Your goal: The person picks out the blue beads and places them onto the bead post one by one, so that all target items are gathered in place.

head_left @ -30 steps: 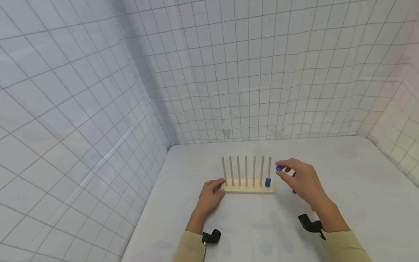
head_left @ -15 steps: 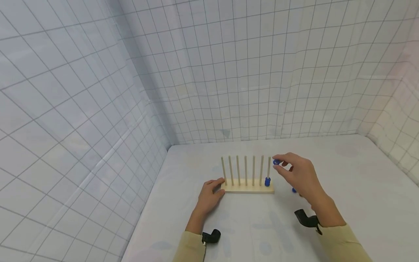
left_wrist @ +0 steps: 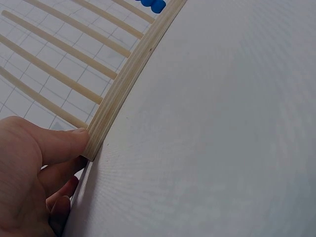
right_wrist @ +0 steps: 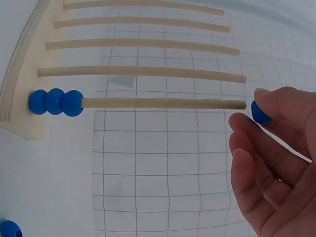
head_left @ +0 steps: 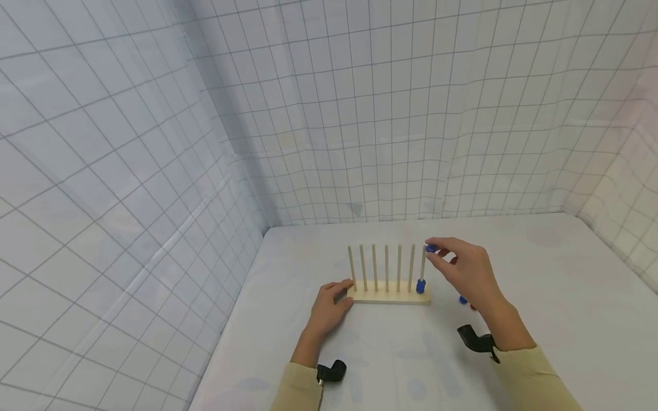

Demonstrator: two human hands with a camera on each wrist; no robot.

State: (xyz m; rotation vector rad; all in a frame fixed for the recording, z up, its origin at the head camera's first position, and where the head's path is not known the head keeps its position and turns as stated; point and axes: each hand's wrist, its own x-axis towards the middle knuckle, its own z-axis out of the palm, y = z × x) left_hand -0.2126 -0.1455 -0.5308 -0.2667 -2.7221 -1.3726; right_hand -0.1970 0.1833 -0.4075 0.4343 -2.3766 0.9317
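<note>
A wooden rack (head_left: 388,294) with several upright pegs stands on the white table. Its rightmost peg (right_wrist: 163,103) carries three blue beads (right_wrist: 55,101) at the bottom. My right hand (head_left: 465,271) pinches one more blue bead (head_left: 430,249) between thumb and forefinger, right at the tip of that peg; the bead (right_wrist: 259,112) sits just beyond the peg's end. My left hand (head_left: 329,305) rests on the table with its thumb (left_wrist: 61,144) pressed against the left end of the rack's base (left_wrist: 133,74).
Loose blue beads lie on the table behind my right hand (head_left: 463,299) and one shows at the lower left of the right wrist view (right_wrist: 10,229). Gridded white walls (head_left: 360,114) enclose the table on three sides.
My right hand has risen and moved left, bringing the blue bead from beside the rightmost peg up to its tip. The left hand has stayed on the rack's base.
</note>
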